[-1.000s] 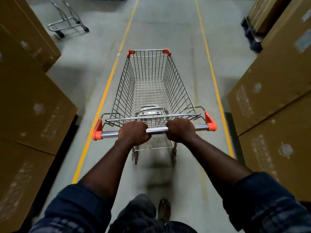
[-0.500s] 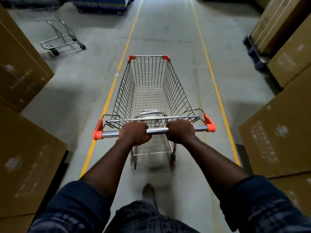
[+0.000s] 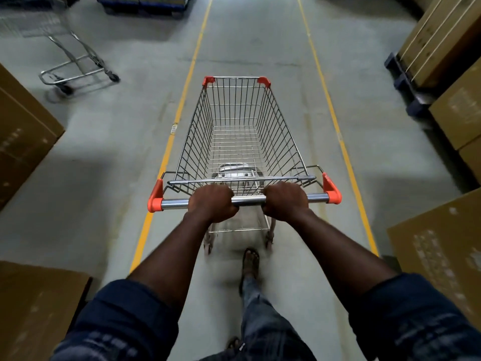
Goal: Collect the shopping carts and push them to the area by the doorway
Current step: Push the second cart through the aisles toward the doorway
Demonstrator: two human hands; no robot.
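Left grip (image 3: 212, 203) and right grip (image 3: 285, 201) each curl tight round the chrome handle bar (image 3: 248, 200) of the wire shopping cart (image 3: 239, 131), side by side near its middle; the cart stands on the concrete floor (image 3: 117, 152) between two yellow lines (image 3: 166, 157); a second cart (image 3: 75, 66) sits far left, outside the lines; cardboard boxes (image 3: 23, 131) flank both sides.

the shopping cart (image 3: 242, 131) has rolled further down the aisle, so the second cart (image 3: 75, 71) at the left is nearer, its wire basket now coming into view. the cardboard boxes (image 3: 26, 131) have slid back past the person, and a sandalled foot (image 3: 250, 261) has stepped forward just behind the rear wheels.
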